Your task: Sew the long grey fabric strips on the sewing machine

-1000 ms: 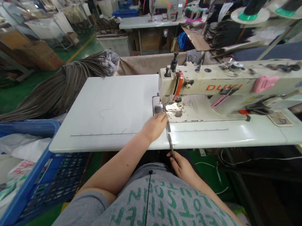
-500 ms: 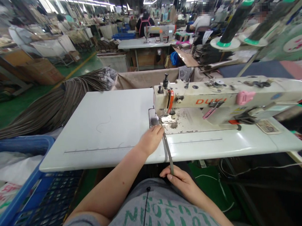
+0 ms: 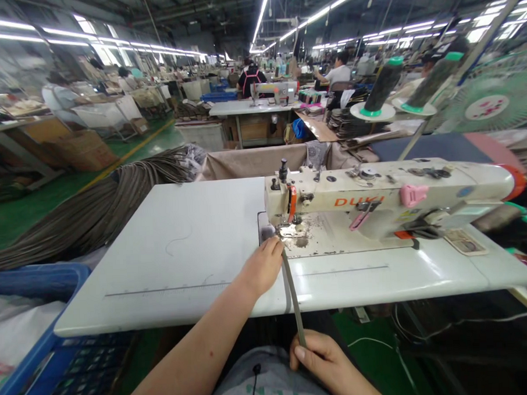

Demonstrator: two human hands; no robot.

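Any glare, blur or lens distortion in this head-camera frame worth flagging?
Head view: ceiling light strips blow out white; wide-angle lens bows the table edges; background workers look soft; both hands and the grey strap stay sharp; sewing machine evenly lit, no hard shadows.

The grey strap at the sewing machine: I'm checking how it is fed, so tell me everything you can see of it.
The narrow flat grey strap looks like woven or leather-like webbing, dull and smooth. It runs nearly straight from under the needle area of the cream sewing machine, across the white table and over its front edge, down toward the lap. The left hand presses it near the foot; the right hand has its grip on the lower end. It looks taut.
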